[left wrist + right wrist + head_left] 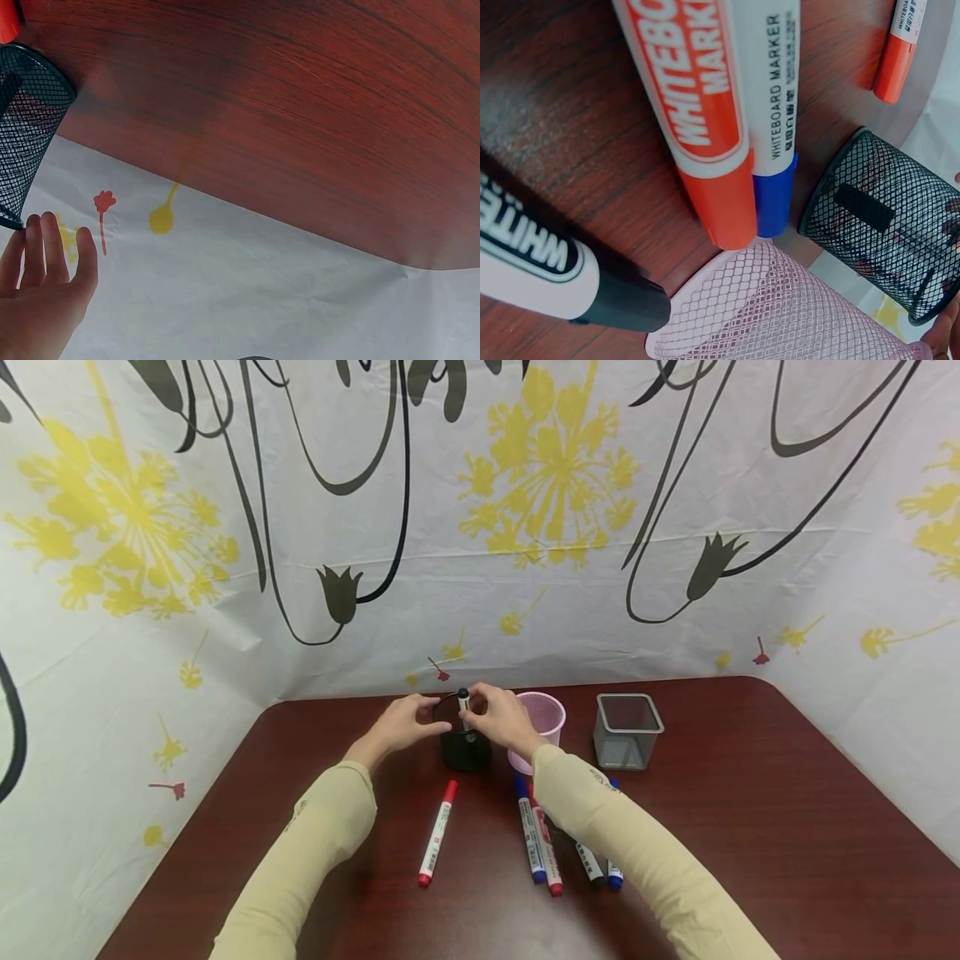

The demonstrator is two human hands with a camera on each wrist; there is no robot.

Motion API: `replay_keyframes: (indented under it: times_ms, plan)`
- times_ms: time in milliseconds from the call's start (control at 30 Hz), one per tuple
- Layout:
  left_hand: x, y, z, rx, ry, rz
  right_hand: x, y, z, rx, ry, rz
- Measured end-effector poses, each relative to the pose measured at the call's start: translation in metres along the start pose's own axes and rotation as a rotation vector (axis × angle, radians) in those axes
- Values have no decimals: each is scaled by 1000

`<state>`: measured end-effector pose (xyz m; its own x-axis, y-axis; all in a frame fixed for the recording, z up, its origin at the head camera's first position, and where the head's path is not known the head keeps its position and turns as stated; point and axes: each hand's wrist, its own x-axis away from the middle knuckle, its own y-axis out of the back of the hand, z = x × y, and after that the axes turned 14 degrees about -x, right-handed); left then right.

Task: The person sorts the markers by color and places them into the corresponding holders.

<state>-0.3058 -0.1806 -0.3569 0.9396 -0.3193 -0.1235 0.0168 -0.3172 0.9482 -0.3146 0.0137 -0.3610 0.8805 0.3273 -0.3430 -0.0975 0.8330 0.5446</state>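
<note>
A black mesh pen cup (467,756) stands upright near the table's far edge. My right hand (502,718) pinches a black-capped whiteboard marker (463,700) that stands upright in the cup's mouth. Through the mesh in the right wrist view, the marker's dark end (862,208) shows inside the cup (885,225). On the cup's left, my left hand (405,722) touches the rim with thumb and fingertips spread. Its fingers (52,251) look fairly straight in the left wrist view.
Right of the black cup stand a pink mesh cup (542,714) and a square grey mesh holder (628,739). A red marker (438,835) lies in front. Beneath my right forearm lie blue (531,835), red (547,852), black (588,864) and blue markers (615,875).
</note>
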Motion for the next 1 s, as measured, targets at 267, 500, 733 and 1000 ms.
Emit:
replay_keyframes:
  times_ms: [267, 500, 733, 1000]
  plan:
    - [-1, 0, 0, 9, -9, -11, 0, 4, 1, -21, 23, -11]
    - [-1, -1, 0, 23, 14, 2, 2, 17, 6, -35, 57, -1]
    - [0, 0, -2, 18, 11, 0, 8, 36, 11, -2, 137, 14]
    - [0, 1, -2, 24, 18, 11, 22, 59, 14, 68, 214, 41]
